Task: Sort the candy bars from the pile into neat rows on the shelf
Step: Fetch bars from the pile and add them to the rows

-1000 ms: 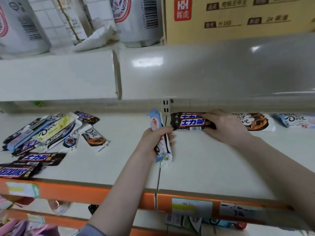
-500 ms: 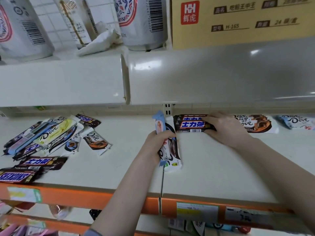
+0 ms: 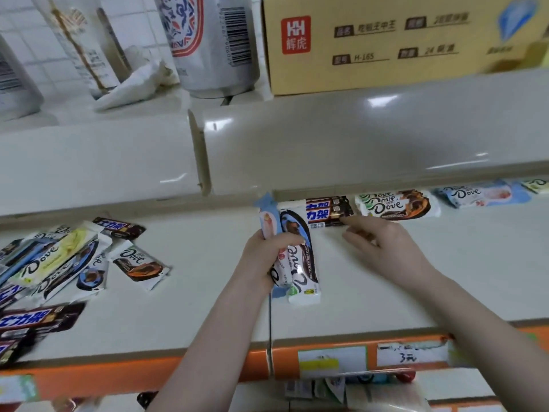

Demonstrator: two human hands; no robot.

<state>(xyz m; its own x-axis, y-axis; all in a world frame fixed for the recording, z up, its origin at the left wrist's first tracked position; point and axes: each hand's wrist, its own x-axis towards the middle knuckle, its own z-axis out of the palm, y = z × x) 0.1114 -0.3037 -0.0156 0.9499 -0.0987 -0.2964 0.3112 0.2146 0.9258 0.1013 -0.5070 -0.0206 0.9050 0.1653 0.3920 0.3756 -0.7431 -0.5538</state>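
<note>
A loose pile of candy bars (image 3: 56,263) lies on the left of the white shelf (image 3: 193,307): Dove bars and dark Snickers bars. My left hand (image 3: 261,260) grips a small bunch of Dove bars (image 3: 297,260) upright at the shelf's middle. Behind it, at the back, lies a stack of Snickers bars (image 3: 329,211). My right hand (image 3: 383,248) hovers just in front of that stack with its fingers relaxed and holds nothing. To the right sit a brown Dove stack (image 3: 395,205) and a blue Dove bar (image 3: 481,196) in a row.
The upper shelf (image 3: 356,129) overhangs the back row. On it stand large cans (image 3: 211,43) and a cardboard box (image 3: 401,40). An orange price rail (image 3: 371,359) with paper labels runs along the shelf's front edge.
My right hand has come off the Snickers stack and drawn back towards me. My left hand has held the Dove bars near the same spot. The camera has moved closer.
</note>
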